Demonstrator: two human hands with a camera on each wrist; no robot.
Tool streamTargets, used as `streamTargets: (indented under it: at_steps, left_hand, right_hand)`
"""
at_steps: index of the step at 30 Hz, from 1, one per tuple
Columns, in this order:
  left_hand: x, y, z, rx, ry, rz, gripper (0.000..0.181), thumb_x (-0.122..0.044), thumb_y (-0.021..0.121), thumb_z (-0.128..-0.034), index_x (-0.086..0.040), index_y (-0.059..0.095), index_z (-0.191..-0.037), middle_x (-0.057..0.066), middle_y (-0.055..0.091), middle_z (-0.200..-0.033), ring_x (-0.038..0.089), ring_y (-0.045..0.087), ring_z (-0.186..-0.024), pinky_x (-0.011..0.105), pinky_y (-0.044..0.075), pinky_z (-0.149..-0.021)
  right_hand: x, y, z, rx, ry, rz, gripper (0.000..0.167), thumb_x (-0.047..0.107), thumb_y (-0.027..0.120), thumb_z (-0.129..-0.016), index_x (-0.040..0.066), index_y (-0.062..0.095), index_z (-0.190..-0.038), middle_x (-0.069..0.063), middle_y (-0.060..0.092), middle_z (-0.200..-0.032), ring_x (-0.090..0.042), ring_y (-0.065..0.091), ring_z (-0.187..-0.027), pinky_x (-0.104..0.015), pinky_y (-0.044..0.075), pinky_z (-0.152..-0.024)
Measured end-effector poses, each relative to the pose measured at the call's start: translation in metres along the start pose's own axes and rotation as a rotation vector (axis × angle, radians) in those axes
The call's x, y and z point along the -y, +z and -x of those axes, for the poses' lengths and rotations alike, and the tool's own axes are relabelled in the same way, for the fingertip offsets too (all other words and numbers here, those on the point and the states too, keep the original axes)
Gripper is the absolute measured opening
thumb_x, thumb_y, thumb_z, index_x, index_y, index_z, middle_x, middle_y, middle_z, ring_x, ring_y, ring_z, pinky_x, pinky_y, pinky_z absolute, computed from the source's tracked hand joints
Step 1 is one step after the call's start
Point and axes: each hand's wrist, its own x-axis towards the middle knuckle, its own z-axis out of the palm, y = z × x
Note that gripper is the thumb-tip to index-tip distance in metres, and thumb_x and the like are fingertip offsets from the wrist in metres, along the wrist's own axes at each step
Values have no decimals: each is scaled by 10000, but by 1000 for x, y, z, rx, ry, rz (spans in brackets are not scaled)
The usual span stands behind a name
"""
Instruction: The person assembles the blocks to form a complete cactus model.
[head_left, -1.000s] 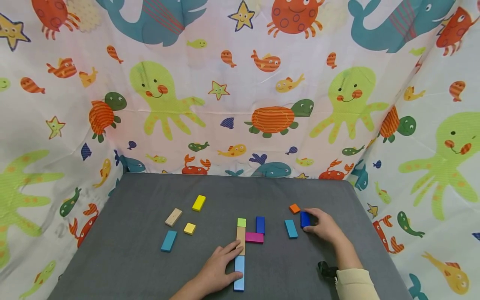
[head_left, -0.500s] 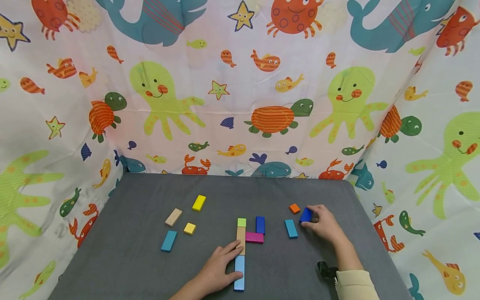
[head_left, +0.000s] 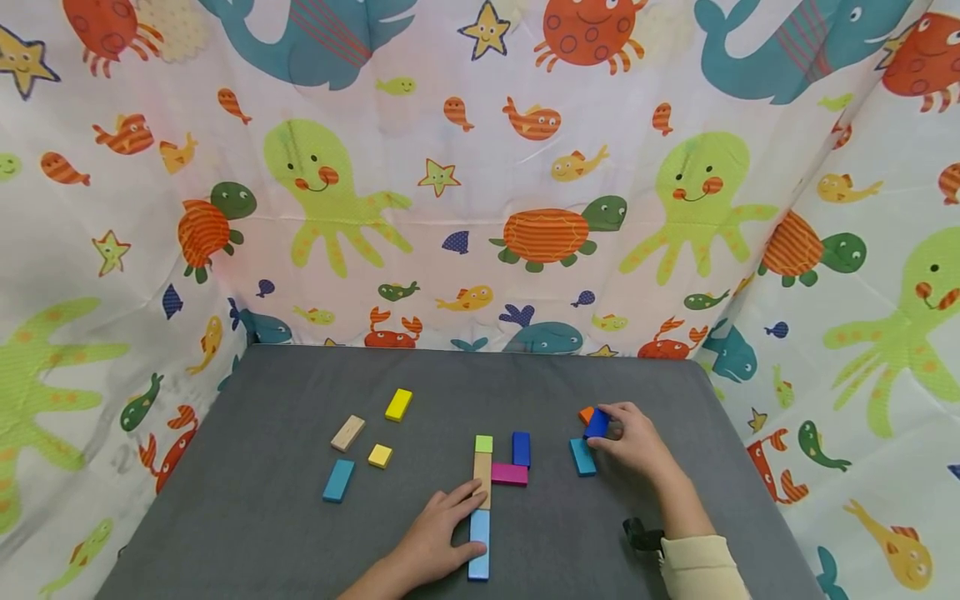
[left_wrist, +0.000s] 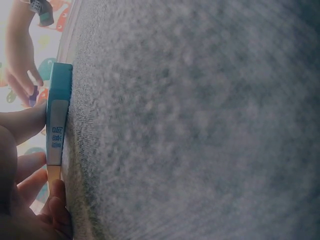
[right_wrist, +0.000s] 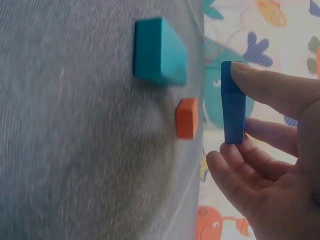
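My right hand (head_left: 637, 450) pinches a dark blue block (head_left: 597, 423) between thumb and fingers; the right wrist view shows this blue block (right_wrist: 233, 112) held up off the table. Below it lie an orange block (head_left: 585, 414), partly covered in the head view, and a teal block (head_left: 582, 457). My left hand (head_left: 438, 537) rests on a row: its thumb touches the light blue block (head_left: 478, 567), its fingers the tan block (head_left: 482, 467). A small green block (head_left: 483, 444) tops that row. Beside the tan block lies a magenta block (head_left: 510, 475), with another dark blue block (head_left: 521, 448) against it.
On the left of the grey table (head_left: 225, 517) lie a wooden block (head_left: 348, 433), a yellow block (head_left: 399, 405), a smaller yellow block (head_left: 380, 456) and a teal block (head_left: 338, 481). A printed curtain (head_left: 450, 200) stands behind and along the sides.
My right hand has lifted the dark blue block from the table, tilted it and moved it left over the orange and teal blocks. The left hand stays put.
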Motion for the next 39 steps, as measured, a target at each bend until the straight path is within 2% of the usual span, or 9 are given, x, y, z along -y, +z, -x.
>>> streamTargets:
  at_steps: [8,11,15,20,29,39]
  left_hand:
    - [-1,-2,0,9,-5,3,715,-516,786,-932,-312,538,-1570,-117,394,-1685,144,451,-1128,375,477,-934]
    - [-1,-2,0,9,-3,1,714,-518,787,-931,-313,540,-1569,-115,397,-1684,141,451,-1122,370,477,-931]
    - [-1,-2,0,4,0,2,713,-516,788,-930,-308,543,-1566,-114,400,-1683,142,450,-1118,366,476,-925]
    - [-2,-3,1,-2,-1,1,712,-512,789,-930,-312,543,-1566,-120,395,-1685,149,452,-1126,380,479,-933]
    - [-5,-5,2,0,-11,11,712,-509,788,-932,-315,538,-1570,-113,396,-1686,163,454,-1138,413,489,-954]
    - [-6,-6,3,-3,-4,16,705,-499,791,-932,-299,550,-1563,-95,413,-1679,146,452,-1118,372,481,-929]
  right_hand:
    - [14,9,-7,0,-42,-7,669,270,850,-917,-30,594,-1457,-245,564,-1355,-444,621,-1188,-579,565,-979]
    - [18,11,-9,-8,-56,5,672,265,858,-908,-33,601,-1451,-239,575,-1352,-429,616,-1166,-585,558,-976]
    - [23,15,-12,-3,-52,4,674,268,859,-907,-23,599,-1457,-235,571,-1362,-406,623,-1153,-575,566,-974]
    - [30,22,-16,0,-35,2,677,283,857,-909,4,598,-1468,-222,565,-1385,-422,576,-1234,-592,548,-1007]
    - [42,32,-20,13,-61,-45,665,239,874,-900,-28,607,-1447,-204,585,-1326,-377,669,-1104,-552,582,-949]
    - [46,39,-25,6,-65,-58,651,230,880,-893,-16,621,-1437,-194,590,-1326,-384,701,-1095,-531,592,-948]
